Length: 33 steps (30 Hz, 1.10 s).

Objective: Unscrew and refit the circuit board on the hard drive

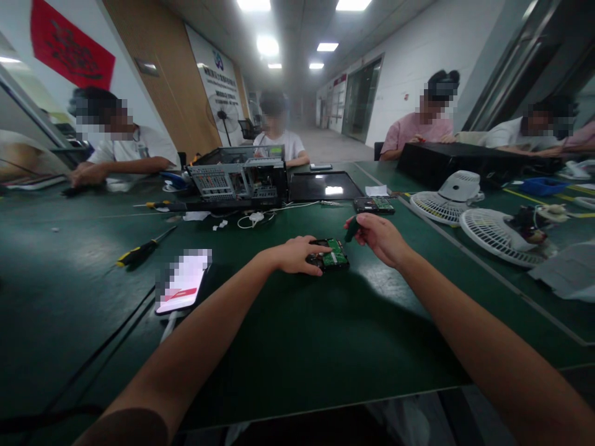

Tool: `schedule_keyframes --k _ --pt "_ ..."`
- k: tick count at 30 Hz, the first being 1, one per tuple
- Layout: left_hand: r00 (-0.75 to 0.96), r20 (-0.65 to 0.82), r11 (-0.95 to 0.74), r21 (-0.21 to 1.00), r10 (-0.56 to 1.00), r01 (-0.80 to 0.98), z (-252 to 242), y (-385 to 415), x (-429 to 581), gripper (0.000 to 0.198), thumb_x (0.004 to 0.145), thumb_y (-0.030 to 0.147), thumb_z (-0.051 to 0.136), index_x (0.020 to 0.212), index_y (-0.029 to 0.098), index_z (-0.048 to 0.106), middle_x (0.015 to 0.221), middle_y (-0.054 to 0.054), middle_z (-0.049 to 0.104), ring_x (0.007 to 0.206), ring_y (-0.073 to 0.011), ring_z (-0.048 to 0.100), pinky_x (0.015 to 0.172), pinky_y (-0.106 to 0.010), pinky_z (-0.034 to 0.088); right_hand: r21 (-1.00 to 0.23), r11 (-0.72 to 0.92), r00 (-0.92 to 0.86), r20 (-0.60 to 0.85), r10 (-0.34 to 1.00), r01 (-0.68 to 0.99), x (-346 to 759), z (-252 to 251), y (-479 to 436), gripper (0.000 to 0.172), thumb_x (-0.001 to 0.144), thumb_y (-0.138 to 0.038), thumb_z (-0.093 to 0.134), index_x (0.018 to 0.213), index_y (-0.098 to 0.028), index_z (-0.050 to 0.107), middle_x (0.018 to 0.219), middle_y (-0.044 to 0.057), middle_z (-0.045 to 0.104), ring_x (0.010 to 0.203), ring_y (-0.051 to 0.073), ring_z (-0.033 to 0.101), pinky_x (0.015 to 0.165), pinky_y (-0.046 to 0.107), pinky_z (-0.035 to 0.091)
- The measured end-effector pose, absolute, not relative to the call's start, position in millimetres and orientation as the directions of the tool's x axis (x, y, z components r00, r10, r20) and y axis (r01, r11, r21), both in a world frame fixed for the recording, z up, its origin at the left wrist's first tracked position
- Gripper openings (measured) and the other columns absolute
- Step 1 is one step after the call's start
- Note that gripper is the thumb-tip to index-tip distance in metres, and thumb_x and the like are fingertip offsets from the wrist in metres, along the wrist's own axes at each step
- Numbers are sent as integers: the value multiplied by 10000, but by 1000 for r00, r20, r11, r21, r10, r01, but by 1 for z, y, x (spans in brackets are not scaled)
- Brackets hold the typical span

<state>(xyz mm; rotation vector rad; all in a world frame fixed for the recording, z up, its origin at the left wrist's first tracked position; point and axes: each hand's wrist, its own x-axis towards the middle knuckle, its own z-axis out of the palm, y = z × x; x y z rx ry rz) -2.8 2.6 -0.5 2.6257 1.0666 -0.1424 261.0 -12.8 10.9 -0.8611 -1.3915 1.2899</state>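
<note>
The left hand covers the near-left part of the hard drive, and whether it grips the drive or only rests on it cannot be told. The right hand hides most of a dark tool, so its kind is unclear. The phone screen is blurred out. Both forearms run off the bottom edge.

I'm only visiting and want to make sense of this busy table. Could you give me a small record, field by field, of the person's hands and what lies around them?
Surface: green table
Left hand: grips hard drive, circuit board up, on the table
Right hand: holds small dark tool close by the drive
Nearby left: phone, screwdriver
Farther back: computer case, second drive
Right side: fan grilles
</note>
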Motion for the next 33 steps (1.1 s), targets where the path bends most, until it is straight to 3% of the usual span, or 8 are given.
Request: schedule_keyframes --k 6,10,14,17,20,26,33 --pt "720 -213 -676 247 661 694 2 2 -3 818 854 743 566 1578 466 306 1668 -51 226 1432 -417 341 1133 -571 310 -976 172 -262 202 944 -132 262 10 -13 200 862 -375 636 921 -186 657 930 80 718 620 132 502 513 279 316" --pt "716 -220 -674 243 662 698 3 1 -2 831 851 740 568 1584 456 300 1677 -44 215 1436 -419 332 1135 -568 306 -984 161 -296 175 939 -71 264 12 -15 277 850 -363 579 1031 -193 698 894 59 686 564 120 449 479 277 247" --pt "724 -214 -685 236 655 689 2 1 -2 825 858 732 566 1586 445 304 1674 -45 224 1431 -412 344 1134 -552 310 -983 183 -337 174 925 -7 264 14 -17 274 864 -362 545 923 -177 739 829 63 657 553 117 415 469 283 225" --pt "727 -212 -688 234 653 687 1 2 -2 821 861 734 562 1585 450 300 1674 -45 220 1430 -411 348 1134 -554 307 -985 172 -359 160 920 2 262 13 -19 240 868 -362 563 885 -185 723 897 72 696 531 108 409 446 278 206" --pt "722 -213 -683 232 659 692 0 3 -1 825 859 740 561 1586 457 294 1675 -50 210 1427 -413 351 1131 -554 312 -992 127 -381 126 916 -24 260 14 -20 239 879 -396 574 900 -188 690 1014 87 729 506 98 409 414 269 183" --pt "721 -210 -681 235 661 693 1 1 -2 821 853 746 563 1580 463 306 1668 -50 226 1420 -411 358 1129 -555 315 -989 9 -352 60 934 -145 260 17 -20 290 863 -450 600 1006 -204 658 926 71 703 490 105 426 390 263 198" --pt "721 -211 -679 244 660 692 1 2 -2 827 850 752 560 1581 461 305 1675 -43 215 1426 -412 350 1132 -553 310 -981 1 -313 63 948 -193 261 14 -16 360 906 -518 605 1026 -192 697 1005 91 669 530 95 407 415 281 183"
